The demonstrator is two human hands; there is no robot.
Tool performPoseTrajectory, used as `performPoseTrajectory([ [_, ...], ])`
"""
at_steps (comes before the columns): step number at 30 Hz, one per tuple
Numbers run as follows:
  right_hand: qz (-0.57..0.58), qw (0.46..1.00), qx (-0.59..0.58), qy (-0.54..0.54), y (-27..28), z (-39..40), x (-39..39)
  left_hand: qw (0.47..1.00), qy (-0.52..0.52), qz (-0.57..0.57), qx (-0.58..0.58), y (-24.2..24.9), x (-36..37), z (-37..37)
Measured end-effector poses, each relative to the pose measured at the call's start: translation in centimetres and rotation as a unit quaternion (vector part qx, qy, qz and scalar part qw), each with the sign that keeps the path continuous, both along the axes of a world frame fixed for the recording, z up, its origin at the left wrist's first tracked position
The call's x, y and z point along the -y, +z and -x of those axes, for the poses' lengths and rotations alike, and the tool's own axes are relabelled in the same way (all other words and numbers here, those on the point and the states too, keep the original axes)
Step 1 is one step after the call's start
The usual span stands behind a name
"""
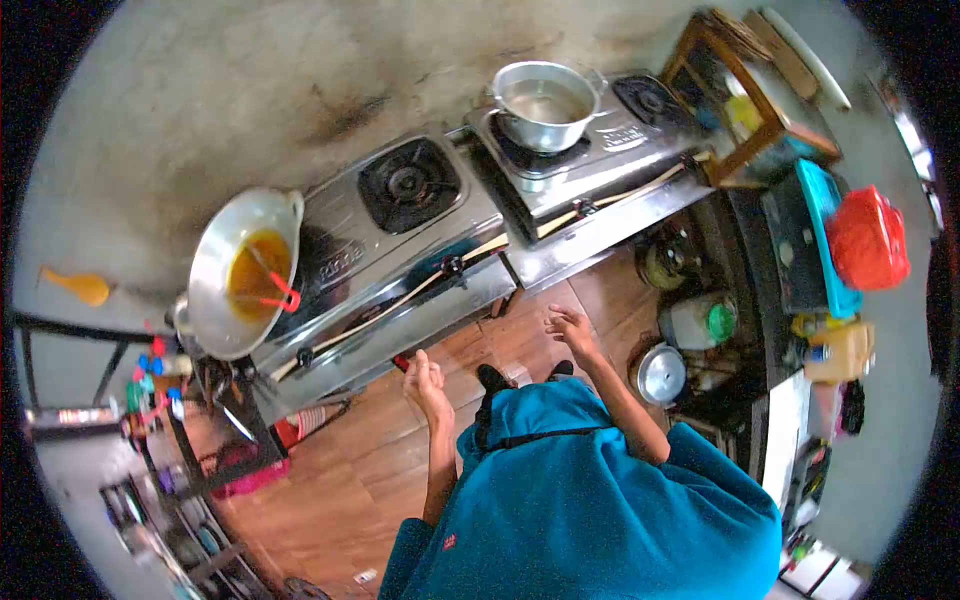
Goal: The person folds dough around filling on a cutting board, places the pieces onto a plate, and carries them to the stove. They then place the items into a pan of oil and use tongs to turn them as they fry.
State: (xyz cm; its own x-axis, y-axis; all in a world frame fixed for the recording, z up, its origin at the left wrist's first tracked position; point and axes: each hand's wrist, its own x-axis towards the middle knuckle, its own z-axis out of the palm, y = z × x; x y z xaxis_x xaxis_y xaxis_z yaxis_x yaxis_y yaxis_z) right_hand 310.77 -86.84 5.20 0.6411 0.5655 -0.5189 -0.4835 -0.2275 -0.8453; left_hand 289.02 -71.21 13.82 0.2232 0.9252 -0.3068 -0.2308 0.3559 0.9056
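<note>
My left hand [428, 387] hangs in front of the left stove with its fingers curled together. A small red and dark object [402, 362] shows right beside its fingertips; I cannot tell whether the hand holds it. To the right, my right hand [570, 328] is held over the floor with fingers apart and nothing in them. Both hands are below the front edge of the left gas stove [335, 215], whose right burner [408, 184] is bare. A large wok [215, 270] with orange-brown liquid and a red-handled utensil [285, 299] sits on its left side.
An aluminium pot [545, 105] holding liquid stands on the right stove [625, 150]. Wooden-framed glass cabinet [770, 140], red bag [868, 238] and yellowish jug [842, 352] line the right. Below are a lidded pot [661, 374] and a container [700, 322]. Cluttered shelves [150, 400] stand at left.
</note>
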Motion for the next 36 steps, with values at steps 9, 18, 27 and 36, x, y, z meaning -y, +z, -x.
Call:
performPoseTrajectory([
  [9, -0.023, 0.981, 0.053, -0.186, -1.0, -7.0, 9.7, 0.968, -0.247, 0.003, 0.044, -1.4, 3.8, -15.1],
  [18, -0.106, 0.890, 0.096, -0.434, 4.4, -5.3, 30.9, 0.842, -0.536, -0.034, 0.043, 2.7, 23.6, -24.2],
  [27, -0.096, 0.814, 0.113, -0.562, 2.6, 0.4, 55.1, 0.754, -0.652, -0.076, 0.008, 0.5, 49.9, -27.1],
  [36, -0.059, 0.668, 0.103, -0.735, 1.8, 5.7, 69.7, 0.424, -0.803, -0.417, -0.040, -6.1, 70.2, -35.2],
])
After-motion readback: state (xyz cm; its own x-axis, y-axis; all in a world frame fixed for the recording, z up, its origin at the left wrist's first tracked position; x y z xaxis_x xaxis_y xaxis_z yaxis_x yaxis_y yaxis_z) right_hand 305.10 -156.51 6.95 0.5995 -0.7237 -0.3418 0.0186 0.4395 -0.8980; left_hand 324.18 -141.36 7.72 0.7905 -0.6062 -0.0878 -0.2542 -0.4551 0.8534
